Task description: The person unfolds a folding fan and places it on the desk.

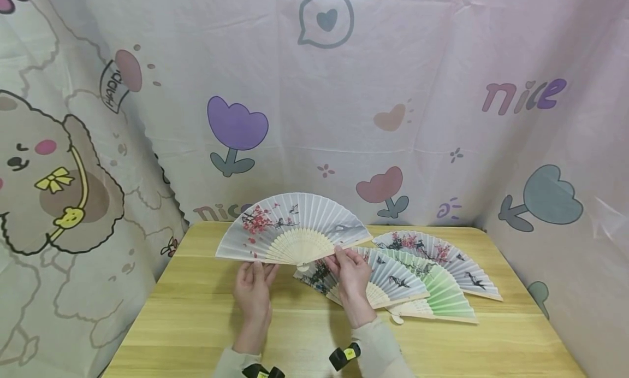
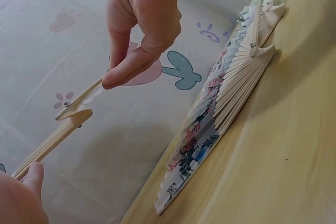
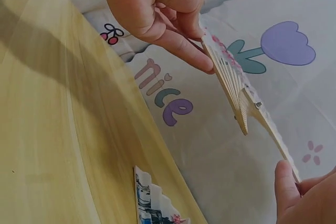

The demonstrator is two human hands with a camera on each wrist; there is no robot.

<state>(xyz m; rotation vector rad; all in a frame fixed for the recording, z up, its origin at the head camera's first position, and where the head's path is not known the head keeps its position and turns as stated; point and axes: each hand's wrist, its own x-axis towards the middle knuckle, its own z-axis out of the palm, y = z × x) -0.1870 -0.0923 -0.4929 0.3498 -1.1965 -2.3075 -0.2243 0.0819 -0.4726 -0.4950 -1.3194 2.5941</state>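
A spread folding fan (image 1: 304, 219), white-grey with red blossoms and pale wooden ribs, is held up above the table. My left hand (image 1: 254, 290) pinches its left outer rib between thumb and fingers. On the opposite rib, my right hand (image 1: 351, 274) pinches near the right end. The right wrist view shows the held fan's ribs (image 3: 227, 77) edge-on, with both hands gripping the outer sticks. Below and right of the raised fan lies a grey fan (image 1: 403, 279) with dark birds, partly hidden by my right hand.
A green fan (image 1: 449, 296) lies partly under the grey one. Behind it, another blossom-patterned fan (image 1: 442, 252) overlaps at the right. All rest on the wooden table (image 1: 167, 318). A printed cloth (image 1: 314, 121) hangs around the table's back and sides.
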